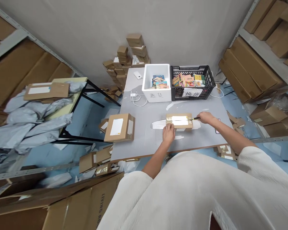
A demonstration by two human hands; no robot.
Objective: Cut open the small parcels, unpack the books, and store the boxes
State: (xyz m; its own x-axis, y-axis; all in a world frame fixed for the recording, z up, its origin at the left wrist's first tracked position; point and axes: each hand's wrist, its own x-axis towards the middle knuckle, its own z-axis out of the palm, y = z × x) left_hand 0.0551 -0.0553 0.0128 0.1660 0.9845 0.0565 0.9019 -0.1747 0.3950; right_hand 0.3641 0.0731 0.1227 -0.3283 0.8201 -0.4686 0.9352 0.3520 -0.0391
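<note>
A small cardboard box (189, 123) with a white label and shiny tape lies on the grey table in front of me. My left hand (169, 133) holds it at the near left corner, with the fingers on its edge. From the right, my right hand (204, 117) is closed round the dark handle of a utility knife (196, 118). A thin blade-like line runs from the handle across the box top, touching or just above the label; which of the two I cannot tell. White paper-like patches show on the table around the box.
A white foam bin (156, 95) and a black plastic crate (191, 95), both with booklets inside, stand at the back. A taped carton (122, 128) sits on the left edge. A white phone-like object (137, 75) and cable lie behind. Cartons crowd the floor and shelves.
</note>
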